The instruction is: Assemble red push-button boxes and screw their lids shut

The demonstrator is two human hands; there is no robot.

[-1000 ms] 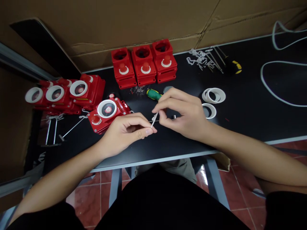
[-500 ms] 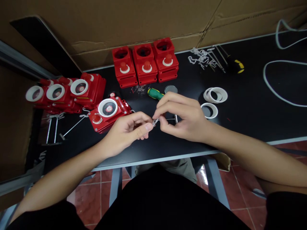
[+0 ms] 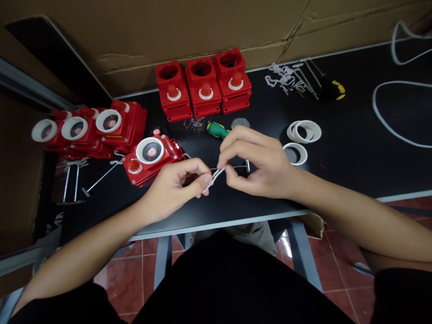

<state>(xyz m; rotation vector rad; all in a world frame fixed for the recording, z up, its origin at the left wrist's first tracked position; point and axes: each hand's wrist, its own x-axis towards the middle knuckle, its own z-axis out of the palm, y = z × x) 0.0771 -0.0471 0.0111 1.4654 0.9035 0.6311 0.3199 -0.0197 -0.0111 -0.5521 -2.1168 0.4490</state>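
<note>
My left hand and my right hand meet over the black table, each pinching one end of a short white chain stretched between their fingertips. Just left of my left hand lies a red switch box with a white ring and a round label on top. A thin metal pin lies on the table under my right hand. A green-handled screwdriver lies right behind my right hand.
Three red boxes stand in a row at the back by the cardboard wall. More red boxes lie at the left with metal pins. White rings, a chain pile, a yellow-black screwdriver and white cord sit on the right.
The hands pulled slightly apart, and the white chain now stretches between them, lower than before. The view shifted a little.
</note>
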